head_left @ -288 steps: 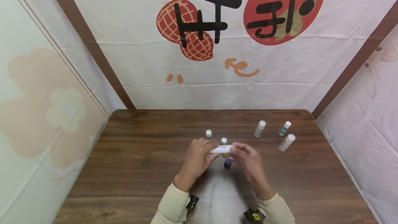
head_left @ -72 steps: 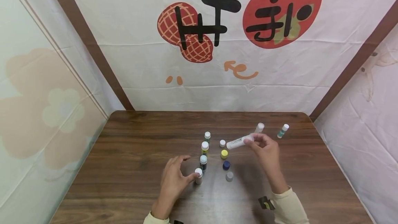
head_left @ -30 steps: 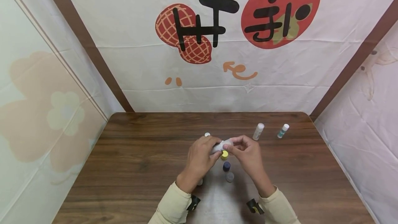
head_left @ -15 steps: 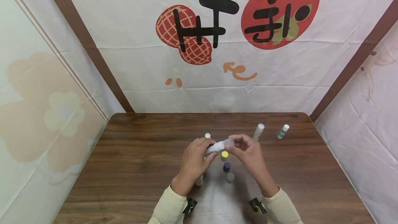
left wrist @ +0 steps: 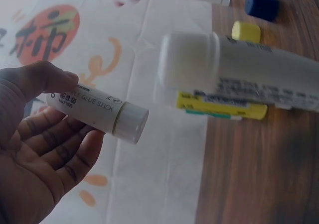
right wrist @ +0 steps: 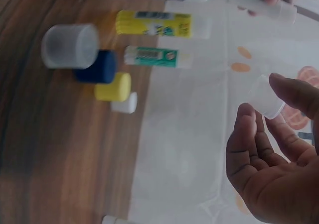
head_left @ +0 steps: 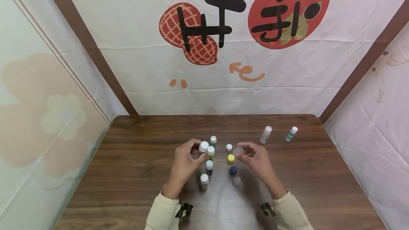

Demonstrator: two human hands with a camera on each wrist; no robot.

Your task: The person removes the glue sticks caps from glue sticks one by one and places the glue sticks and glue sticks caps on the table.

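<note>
My left hand (head_left: 183, 160) holds a white glue stick (left wrist: 94, 107), its cap off, in the air left of a row of standing glue sticks. Between thumb and fingers my right hand (head_left: 260, 160) pinches a translucent cap (right wrist: 266, 97), just right of a row of caps. Uncapped sticks stand in line: a green one (head_left: 213, 141), a yellow one (head_left: 211, 154), a dark blue one (head_left: 209, 168) and a white one (head_left: 204, 184). Beside them lie a white cap (head_left: 229, 147), a yellow cap (head_left: 231, 159), a navy cap (head_left: 233, 170) and a translucent cap (head_left: 236, 182).
At the back right of the wooden table (head_left: 134, 162) stand a white capped glue stick (head_left: 266, 135) and a smaller teal-labelled one (head_left: 291, 134). A printed white cloth (head_left: 143, 66) hangs behind the table's far edge.
My right hand brought a white glue stick from the right to my left hand. The cap came off, and the hands moved apart. Earlier, another white stick was handled; a fourth stick and cap joined the rows.
</note>
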